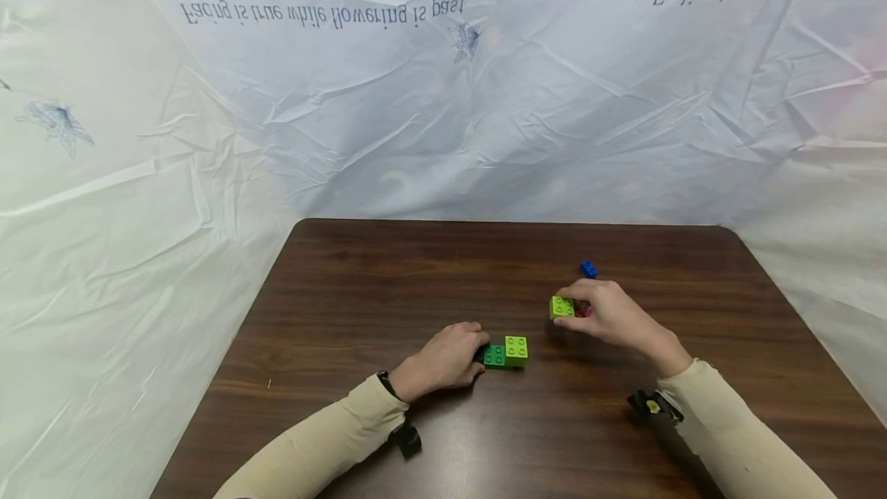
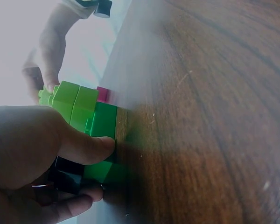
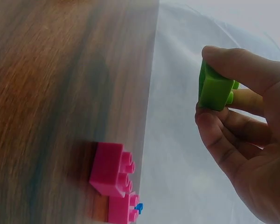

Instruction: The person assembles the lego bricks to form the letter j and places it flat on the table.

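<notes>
My left hand (image 1: 446, 356) grips a brick assembly low over the table, its thumb pressing the side of a dark green toy brick (image 1: 494, 356). A lime-green brick (image 1: 516, 346) stands on the right end of that assembly. Beneath the left fingers, partly covered, is a black brick (image 2: 67, 175). My right hand (image 1: 610, 314) pinches another lime-green brick (image 3: 217, 91) between thumb and fingertips, above the table. Two pink bricks (image 3: 107, 170) rest on the wood under the right hand, mostly hidden by it in the head view.
A small blue brick (image 1: 588, 269) lies beyond the right hand. The brown wooden table (image 1: 388, 268) has rounded far corners. White printed sheeting (image 1: 443, 122) hangs behind it and along the sides. A black wrist camera (image 1: 651, 405) sits on the right sleeve.
</notes>
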Tool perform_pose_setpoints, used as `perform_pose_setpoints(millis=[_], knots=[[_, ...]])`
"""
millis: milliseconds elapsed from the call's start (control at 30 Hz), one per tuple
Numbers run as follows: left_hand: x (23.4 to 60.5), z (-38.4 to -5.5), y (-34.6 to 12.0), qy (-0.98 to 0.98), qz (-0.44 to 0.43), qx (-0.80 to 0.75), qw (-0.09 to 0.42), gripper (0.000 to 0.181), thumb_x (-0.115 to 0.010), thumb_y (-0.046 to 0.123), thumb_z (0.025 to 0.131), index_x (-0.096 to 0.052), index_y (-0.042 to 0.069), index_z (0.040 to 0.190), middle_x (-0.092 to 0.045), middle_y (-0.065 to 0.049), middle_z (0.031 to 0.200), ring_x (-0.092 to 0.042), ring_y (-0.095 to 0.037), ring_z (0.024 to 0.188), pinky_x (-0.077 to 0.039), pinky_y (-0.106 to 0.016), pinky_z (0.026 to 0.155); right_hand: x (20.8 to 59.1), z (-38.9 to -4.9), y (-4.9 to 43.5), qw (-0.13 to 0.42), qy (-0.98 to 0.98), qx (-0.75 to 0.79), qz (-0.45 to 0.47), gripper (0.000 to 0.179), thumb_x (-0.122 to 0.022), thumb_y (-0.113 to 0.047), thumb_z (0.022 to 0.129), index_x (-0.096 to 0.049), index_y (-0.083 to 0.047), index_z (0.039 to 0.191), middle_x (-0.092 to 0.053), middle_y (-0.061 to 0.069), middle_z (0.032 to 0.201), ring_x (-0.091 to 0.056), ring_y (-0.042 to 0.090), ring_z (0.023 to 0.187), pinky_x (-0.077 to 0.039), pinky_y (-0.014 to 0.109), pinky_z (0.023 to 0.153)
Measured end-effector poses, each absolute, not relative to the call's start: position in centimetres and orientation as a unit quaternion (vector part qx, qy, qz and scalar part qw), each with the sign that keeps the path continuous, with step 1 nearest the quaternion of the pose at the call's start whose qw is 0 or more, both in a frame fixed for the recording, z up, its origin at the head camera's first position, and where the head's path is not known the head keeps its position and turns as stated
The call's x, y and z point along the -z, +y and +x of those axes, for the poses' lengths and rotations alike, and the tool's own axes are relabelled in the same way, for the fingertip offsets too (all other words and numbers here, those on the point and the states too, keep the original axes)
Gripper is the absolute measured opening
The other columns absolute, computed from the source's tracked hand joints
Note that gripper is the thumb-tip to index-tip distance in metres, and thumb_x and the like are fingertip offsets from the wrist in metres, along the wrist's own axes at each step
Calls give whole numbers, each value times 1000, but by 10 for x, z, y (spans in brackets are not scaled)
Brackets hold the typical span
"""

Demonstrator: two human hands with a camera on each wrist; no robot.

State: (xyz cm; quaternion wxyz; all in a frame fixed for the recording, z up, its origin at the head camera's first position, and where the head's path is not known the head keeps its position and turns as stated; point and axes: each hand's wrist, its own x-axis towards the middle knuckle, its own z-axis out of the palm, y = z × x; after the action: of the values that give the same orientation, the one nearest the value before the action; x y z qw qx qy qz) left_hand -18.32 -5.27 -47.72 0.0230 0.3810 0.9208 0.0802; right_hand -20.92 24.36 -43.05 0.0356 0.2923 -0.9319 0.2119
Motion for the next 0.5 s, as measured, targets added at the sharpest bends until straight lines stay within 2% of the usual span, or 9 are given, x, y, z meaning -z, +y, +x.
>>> perform_pose_setpoints(millis=[267,500], knots=[[478,-183,-53,920,384,-75,20,27,-75,29,86,-67,15,107,-60,3,96,-59,-10,87,-51,-24,74,430,-208,236,43,-925,-216,309,39,-77,-32,84,-70,-6,113,-68,1,99,-52,6,69,-43,21,59],[478,-184,-52,920,383,-79,14,25,-76,28,85,-68,16,104,-59,4,94,-59,-10,85,-51,-25,73,430,-205,227,39,-914,-232,332,37,-77,-30,85,-70,-6,112,-69,2,100,-44,-3,59,-41,20,55]])
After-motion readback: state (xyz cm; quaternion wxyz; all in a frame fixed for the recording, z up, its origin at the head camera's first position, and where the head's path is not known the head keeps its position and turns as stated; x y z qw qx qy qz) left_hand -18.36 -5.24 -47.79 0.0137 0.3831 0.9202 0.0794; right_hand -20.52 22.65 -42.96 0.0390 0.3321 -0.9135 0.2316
